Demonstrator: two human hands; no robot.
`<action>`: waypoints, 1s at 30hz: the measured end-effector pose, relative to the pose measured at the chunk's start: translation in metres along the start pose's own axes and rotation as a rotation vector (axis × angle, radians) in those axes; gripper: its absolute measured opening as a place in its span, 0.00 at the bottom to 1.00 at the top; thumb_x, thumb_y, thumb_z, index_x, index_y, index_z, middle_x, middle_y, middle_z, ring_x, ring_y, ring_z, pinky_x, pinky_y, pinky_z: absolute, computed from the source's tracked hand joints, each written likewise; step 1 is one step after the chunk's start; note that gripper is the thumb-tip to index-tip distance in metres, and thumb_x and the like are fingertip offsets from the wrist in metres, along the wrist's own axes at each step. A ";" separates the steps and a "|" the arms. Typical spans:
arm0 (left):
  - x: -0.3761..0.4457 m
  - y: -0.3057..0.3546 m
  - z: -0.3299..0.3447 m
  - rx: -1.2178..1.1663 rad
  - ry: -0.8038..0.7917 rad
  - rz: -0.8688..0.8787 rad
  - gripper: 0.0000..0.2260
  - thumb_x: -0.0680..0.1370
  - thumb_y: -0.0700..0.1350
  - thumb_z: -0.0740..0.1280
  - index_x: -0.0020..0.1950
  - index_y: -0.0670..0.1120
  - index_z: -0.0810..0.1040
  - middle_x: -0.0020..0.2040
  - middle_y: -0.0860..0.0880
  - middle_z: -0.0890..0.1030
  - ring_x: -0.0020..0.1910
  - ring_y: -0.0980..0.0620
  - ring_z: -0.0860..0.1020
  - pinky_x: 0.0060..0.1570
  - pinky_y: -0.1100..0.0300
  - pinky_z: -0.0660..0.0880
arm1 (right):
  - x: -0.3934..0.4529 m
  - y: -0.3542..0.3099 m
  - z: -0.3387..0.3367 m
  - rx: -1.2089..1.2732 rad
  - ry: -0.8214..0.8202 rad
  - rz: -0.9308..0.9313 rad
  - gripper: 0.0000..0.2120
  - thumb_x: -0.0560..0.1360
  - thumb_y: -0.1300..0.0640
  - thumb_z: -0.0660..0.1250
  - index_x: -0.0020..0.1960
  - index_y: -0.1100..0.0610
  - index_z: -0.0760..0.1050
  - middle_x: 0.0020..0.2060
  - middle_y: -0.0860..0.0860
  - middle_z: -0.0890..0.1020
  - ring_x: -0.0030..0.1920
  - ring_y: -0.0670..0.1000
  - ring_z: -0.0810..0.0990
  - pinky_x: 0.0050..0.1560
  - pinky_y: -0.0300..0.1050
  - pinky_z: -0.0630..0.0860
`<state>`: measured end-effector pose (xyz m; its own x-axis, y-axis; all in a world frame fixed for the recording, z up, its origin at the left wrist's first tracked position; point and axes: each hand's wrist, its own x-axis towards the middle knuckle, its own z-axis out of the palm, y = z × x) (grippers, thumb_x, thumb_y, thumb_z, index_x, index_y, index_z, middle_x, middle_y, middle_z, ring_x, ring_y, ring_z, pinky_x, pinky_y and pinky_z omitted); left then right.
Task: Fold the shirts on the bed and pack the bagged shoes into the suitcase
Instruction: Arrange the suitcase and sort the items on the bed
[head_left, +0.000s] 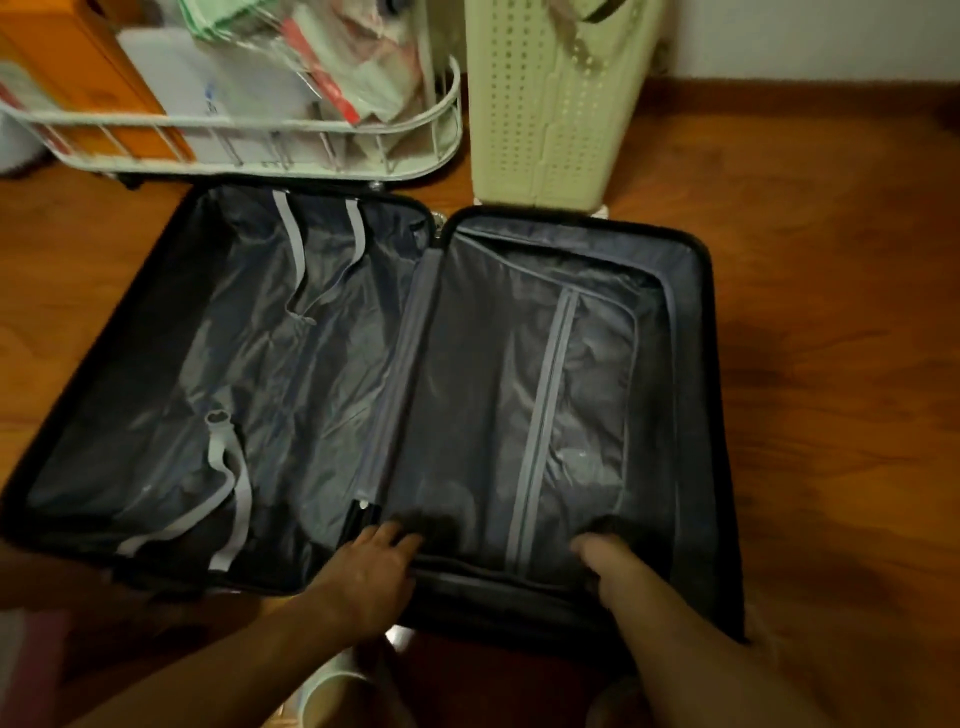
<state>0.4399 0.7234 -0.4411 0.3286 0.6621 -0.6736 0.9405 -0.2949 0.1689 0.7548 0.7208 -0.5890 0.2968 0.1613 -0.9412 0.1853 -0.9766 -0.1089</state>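
Both hands rest at the near edge of the suitcase's (696, 415) right half: the left hand (371, 564) lies flat, fingers extended on the lining, while the right hand (605, 558) curls, gripping the divider panel (587, 374). The suitcase lies open on the wooden floor (831, 364), with a wire cart (260, 150) and a pale perforated hamper (545, 104) beyond its far edge.

This is a room in a home, shown by its polished brown wooden floor (831, 260), a pale perforated plastic laundry hamper (545, 98) and a white wire cart (249, 140) crammed with household clutter.

I saw a white wire cart (291, 130) holding an orange box (78, 67), beside a pale perforated hamper (540, 104) on the wood floor (831, 260).
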 end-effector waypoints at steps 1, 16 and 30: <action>0.001 0.002 -0.005 -0.045 0.043 0.002 0.26 0.82 0.53 0.60 0.81 0.52 0.60 0.78 0.48 0.64 0.75 0.45 0.65 0.73 0.54 0.64 | -0.017 -0.004 0.002 0.159 -0.024 -0.008 0.21 0.74 0.57 0.70 0.65 0.63 0.76 0.56 0.59 0.80 0.50 0.59 0.81 0.48 0.51 0.82; -0.044 -0.085 -0.171 -1.045 1.027 -0.681 0.07 0.82 0.42 0.63 0.52 0.43 0.79 0.51 0.38 0.83 0.53 0.37 0.81 0.51 0.44 0.78 | -0.330 -0.209 0.059 0.047 -0.398 -1.272 0.18 0.80 0.56 0.67 0.70 0.48 0.75 0.61 0.45 0.81 0.64 0.41 0.77 0.67 0.37 0.71; 0.005 -0.017 -0.012 -0.138 0.104 -0.131 0.31 0.82 0.60 0.61 0.82 0.61 0.51 0.83 0.43 0.42 0.80 0.33 0.49 0.78 0.41 0.56 | -0.133 0.082 -0.023 -1.453 0.175 -0.682 0.32 0.68 0.57 0.58 0.73 0.58 0.69 0.48 0.61 0.83 0.46 0.62 0.83 0.47 0.62 0.82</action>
<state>0.4263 0.7395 -0.4388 0.2029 0.7581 -0.6198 0.9764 -0.1087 0.1867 0.7521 0.6228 -0.4655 -0.1297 0.6001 -0.7893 0.9762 0.2170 0.0046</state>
